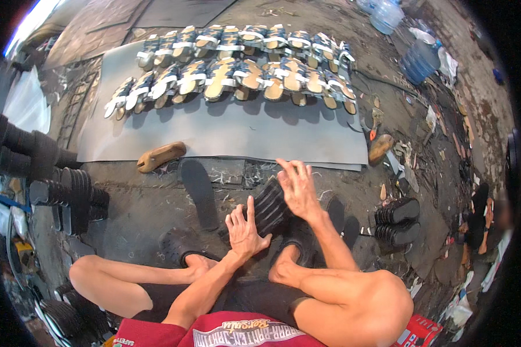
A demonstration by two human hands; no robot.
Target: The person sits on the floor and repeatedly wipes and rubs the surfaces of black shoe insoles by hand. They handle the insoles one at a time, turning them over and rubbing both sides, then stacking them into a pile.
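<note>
A stack of black shoe soles [269,205], seen edge-on as dark ridges, sits tilted between my two hands in front of my feet. My left hand [246,236] rests against its near left side, fingers apart and thumb stretched out. At the far right end of the stack, my right hand [297,188] touches it with the fingers extended and spread. Part of the soles is hidden by both hands. A single black sole [198,194] lies on the ground to the left. Two more, one a dark sole [351,231], lie right of my right forearm.
Two rows of sandals [220,78] stand on a grey sheet [226,139] ahead. Wooden shoe lasts [162,157] [381,150] lie near its front corners. Sole stacks [78,196] [396,222] stand at both sides. Blue water jugs [419,62], a red box [421,332] and scraps are at right.
</note>
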